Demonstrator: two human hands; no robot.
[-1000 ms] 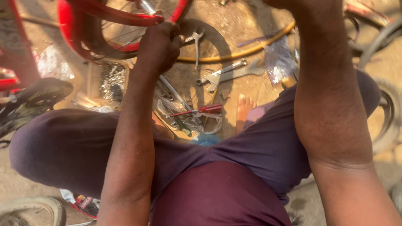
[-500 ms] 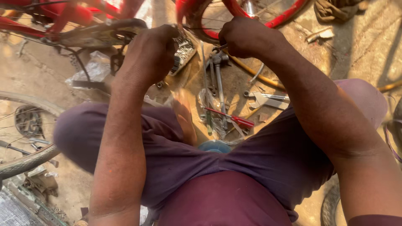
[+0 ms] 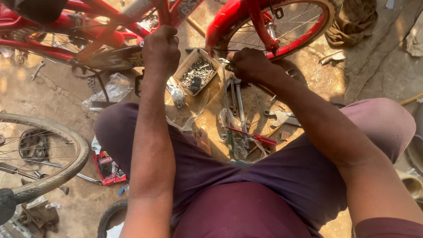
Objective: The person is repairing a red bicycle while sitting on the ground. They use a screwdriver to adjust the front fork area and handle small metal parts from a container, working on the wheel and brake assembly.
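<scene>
— Left hand (image 3: pixel 161 49)?
— Closed in a fist, fingers curled tight around a tube of the red metal bicycle frame (image 3: pixel 94 42), near the top edge of the dusty ground (image 3: pixel 361 72). Knuckles up; fingertips hidden under the tube.
— Right hand (image 3: pixel 249 64)?
— Also bunched, fingers pressed together low against the red-rimmed spoked bicycle wheel (image 3: pixel 282 26), just beside its red fork blade (image 3: pixel 263 27). Cannot tell what sits inside the grip; a bit of grey metal shows at the knuckles.
— Between the two hands?
— Open beige cardboard box of small grey bolts and nuts (image 3: pixel 197 72), lying on the ground just below the frame, nearer the left hand.
— Lower down?
— Long grey steel spanners (image 3: pixel 240 108) laid side by side under the right hand, reaching towards the knees. Red-handled screwdriver (image 3: pixel 257 138) across their lower ends. Wide-jawed grey wrench (image 3: pixel 282 118) just to the right, near the right forearm.
— Left side of the ground?
— Crumpled clear plastic bag (image 3: pixel 112 90) below the frame. Loose black-tyred spoked wheel (image 3: pixel 42 154) at the left edge, well apart from both hands. Small red printed packet (image 3: pixel 108 166) by the left thigh.
— Top right corner?
— Heap of brown cloth (image 3: pixel 352 20) beside the red-rimmed wheel.
— Legs?
— Purple trousers (image 3: pixel 246 176), knees spread wide, tools lying between them.
</scene>
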